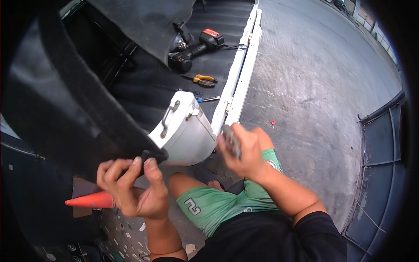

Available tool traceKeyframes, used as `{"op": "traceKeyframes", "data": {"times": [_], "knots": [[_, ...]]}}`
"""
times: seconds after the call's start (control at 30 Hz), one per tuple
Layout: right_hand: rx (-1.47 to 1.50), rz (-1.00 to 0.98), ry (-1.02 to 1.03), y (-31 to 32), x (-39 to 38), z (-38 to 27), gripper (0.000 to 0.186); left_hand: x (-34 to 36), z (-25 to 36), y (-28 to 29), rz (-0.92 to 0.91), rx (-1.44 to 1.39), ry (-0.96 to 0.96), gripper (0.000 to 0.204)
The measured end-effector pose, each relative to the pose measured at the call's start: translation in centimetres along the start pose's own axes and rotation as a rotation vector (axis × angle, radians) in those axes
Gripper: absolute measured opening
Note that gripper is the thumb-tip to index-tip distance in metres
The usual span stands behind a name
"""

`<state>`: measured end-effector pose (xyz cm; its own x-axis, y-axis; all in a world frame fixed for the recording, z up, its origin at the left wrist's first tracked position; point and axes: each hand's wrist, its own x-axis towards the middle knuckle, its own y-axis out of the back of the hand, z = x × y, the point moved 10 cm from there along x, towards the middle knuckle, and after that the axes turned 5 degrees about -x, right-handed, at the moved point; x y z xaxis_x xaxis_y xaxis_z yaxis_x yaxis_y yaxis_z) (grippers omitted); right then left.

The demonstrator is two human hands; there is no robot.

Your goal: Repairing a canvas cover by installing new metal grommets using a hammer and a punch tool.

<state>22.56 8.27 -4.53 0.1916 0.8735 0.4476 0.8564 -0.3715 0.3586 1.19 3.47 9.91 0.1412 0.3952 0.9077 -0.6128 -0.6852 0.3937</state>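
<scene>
Now we are working beside a ribbed black bed (231,19), our view's middle serving as the clock's hub. At eight o'clock, our left hand (135,187) is pinching a small black piece (145,155) between thumb and fingertips, nearly closed, at the lower edge of a dark cover (78,83); whether the two are joined, we cannot tell. The dark cover is curving away toward ten o'clock. At four o'clock, our right hand (248,153) is making a fist around a grey tool (231,140), which is blurring too much for its kind to show. Between the hands, a white corner panel (187,135) with a handle (169,118) is standing at nine o'clock. Toward twelve, a power tool (196,50) and yellow pliers (204,80) are lying on the bed. An orange cone (94,200) is showing at eight, outside our left hand, and a red disc (273,122) is lying at three, on the concrete (305,78).
</scene>
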Motion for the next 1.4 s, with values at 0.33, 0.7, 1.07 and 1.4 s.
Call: {"op": "traceKeyframes", "data": {"times": [0.33,0.7,1.07,1.4], "knots": [[-0.436,-0.230,-0.121,-5.8,19.5,16.7,0.024,-2.3,0.5,2.0,-0.027,0.198,-0.151,0.012],[-0.505,-0.124,0.231,-8.5,22.3,16.0,0.026,-3.3,0.3,-1.1,-0.047,0.165,-0.128,0.011],[-0.176,-0.304,0.511,-22.3,24.8,8.1,0.012,-7.1,-1.2,-3.4,-0.069,0.088,-0.042,0.014],[-0.339,-0.260,0.386,-35.0,33.1,15.0,0.018,-5.4,-2.6,-2.6,0.036,-0.020,-0.168,0.018]]}}
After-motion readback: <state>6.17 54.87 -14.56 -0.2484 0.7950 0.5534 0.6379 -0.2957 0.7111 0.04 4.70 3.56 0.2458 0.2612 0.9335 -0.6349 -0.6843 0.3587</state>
